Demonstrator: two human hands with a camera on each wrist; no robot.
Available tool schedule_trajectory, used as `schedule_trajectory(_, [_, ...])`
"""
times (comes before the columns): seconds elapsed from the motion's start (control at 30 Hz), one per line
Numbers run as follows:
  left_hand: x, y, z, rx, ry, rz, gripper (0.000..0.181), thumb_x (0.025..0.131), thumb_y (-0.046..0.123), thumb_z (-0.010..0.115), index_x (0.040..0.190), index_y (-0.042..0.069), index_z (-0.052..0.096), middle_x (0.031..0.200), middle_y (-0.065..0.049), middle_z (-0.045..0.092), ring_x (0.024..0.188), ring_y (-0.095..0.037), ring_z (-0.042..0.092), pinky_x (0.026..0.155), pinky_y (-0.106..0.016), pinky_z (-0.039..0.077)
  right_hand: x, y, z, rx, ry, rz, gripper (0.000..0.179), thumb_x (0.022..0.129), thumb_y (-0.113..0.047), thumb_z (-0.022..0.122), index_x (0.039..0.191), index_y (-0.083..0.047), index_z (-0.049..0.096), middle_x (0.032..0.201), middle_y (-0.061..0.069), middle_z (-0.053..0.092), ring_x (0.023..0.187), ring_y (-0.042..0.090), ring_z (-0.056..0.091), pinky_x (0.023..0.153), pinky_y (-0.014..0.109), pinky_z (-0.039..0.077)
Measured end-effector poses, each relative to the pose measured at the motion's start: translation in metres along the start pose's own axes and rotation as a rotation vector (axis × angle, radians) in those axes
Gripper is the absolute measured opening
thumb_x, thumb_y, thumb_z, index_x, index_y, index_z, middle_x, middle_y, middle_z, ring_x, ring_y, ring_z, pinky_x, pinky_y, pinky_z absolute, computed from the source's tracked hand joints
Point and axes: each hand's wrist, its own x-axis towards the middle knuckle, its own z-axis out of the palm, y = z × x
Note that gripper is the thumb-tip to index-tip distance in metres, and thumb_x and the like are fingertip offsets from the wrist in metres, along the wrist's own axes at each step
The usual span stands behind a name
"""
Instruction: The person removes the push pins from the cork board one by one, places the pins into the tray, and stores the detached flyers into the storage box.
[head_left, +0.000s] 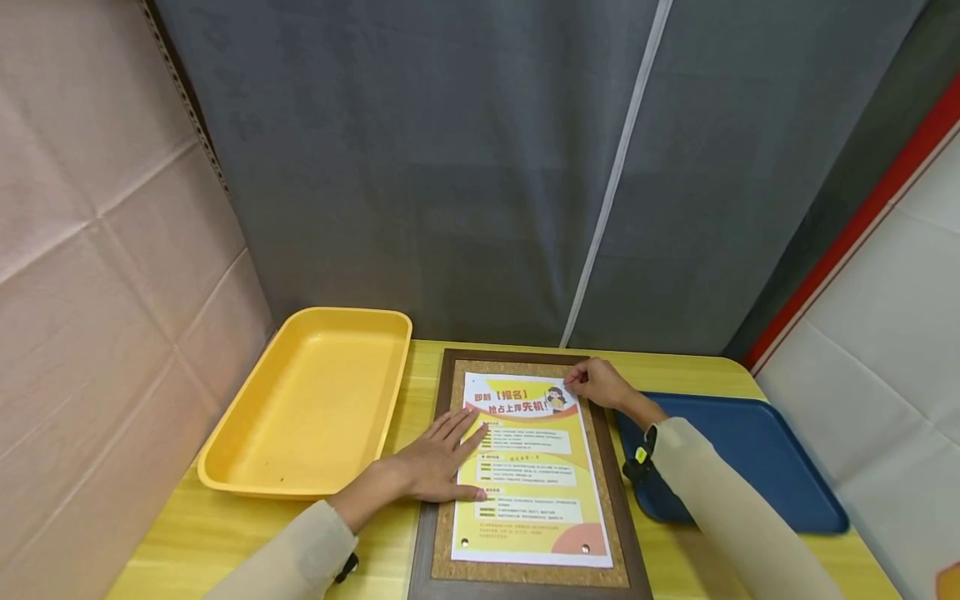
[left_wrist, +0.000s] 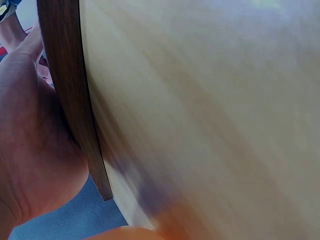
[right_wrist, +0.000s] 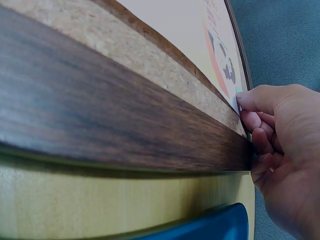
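A yellow and pink printed poster (head_left: 525, 471) lies on a cork board (head_left: 618, 571) with a dark brown wooden frame (head_left: 643, 575). Silver thumbtacks sit in its lower corners, one left (head_left: 464, 543) and one right (head_left: 586, 548). My left hand (head_left: 431, 462) lies spread over the poster's left side, fingers straight, palm across the frame. At the upper right corner, my right hand (head_left: 596, 382) has thumb and index finger pinched together. In the right wrist view a small pale-green thing (right_wrist: 239, 90) shows at the thumb tip, mostly hidden; I cannot tell its kind.
To the left stands a deep yellow tray (head_left: 401, 333). A flat dark blue tray (head_left: 750, 467) lies on the right, partly beneath my right forearm. The yellow wood-grain table (head_left: 168, 542) ends at a grey curtain (head_left: 450, 167) behind, with pale walls at both sides.
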Motion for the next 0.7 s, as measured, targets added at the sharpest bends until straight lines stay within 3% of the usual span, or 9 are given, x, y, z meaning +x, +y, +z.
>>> schedule_trajectory(0.4, [-0.003, 0.01, -0.015, 0.09, -0.051, -0.025, 0.104, 0.099, 0.081, 0.038, 0.172, 0.015, 0.007, 0.178, -0.016, -0.004, 0.165, -0.032, -0.003, 0.133, -0.051, 0.005, 0.0, -0.001, 0.0, 0.022, -0.014, 0.028, 0.007, 0.096, 0.001, 0.072, 0.099, 0.003, 0.077, 0.087, 0.008, 0.072, 0.074, 0.016, 0.057, 0.066, 0.026, 0.048])
schedule_trajectory(0.7, [-0.003, 0.011, -0.015, 0.076, -0.05, -0.026, 0.104, 0.1, 0.081, 0.039, 0.172, 0.014, 0.008, 0.178, -0.016, -0.004, 0.165, -0.032, -0.002, 0.133, -0.051, 0.005, 0.001, 0.001, 0.0, 0.02, -0.008, 0.018, 0.007, 0.097, 0.001, 0.071, 0.098, 0.002, 0.077, 0.088, 0.008, 0.073, 0.074, 0.014, 0.058, 0.066, 0.026, 0.049])
